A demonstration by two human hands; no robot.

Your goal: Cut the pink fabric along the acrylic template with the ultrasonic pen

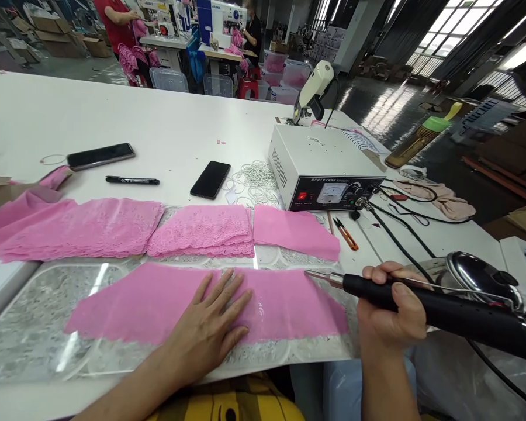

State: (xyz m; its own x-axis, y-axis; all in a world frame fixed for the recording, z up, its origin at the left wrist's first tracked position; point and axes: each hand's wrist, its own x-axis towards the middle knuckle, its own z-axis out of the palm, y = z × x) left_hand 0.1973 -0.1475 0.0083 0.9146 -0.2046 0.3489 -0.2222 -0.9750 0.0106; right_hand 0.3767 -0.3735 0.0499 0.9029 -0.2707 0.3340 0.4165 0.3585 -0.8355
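1. A pink fabric piece (284,304) lies flat on a clear sheet (30,316), along the near edge of a white tabletop (170,123).
2. The left hand (213,327) rests on its middle, palm down, fingers loosely spread, gripping nothing.
3. The right hand (390,310) is closed around a black-handled tool (447,313), its metal tip at the fabric's far edge; contact is unclear.
4. Just beyond lie two layered pink lace stacks (201,228) and, to their right, a plain pink piece (293,231).
5. Toward the tabletop's right edge stands a control box (328,161), with orange snips (347,235) before it.
6. Between the stacks and the far edge lie two phones (210,179) and a black marker (132,180).
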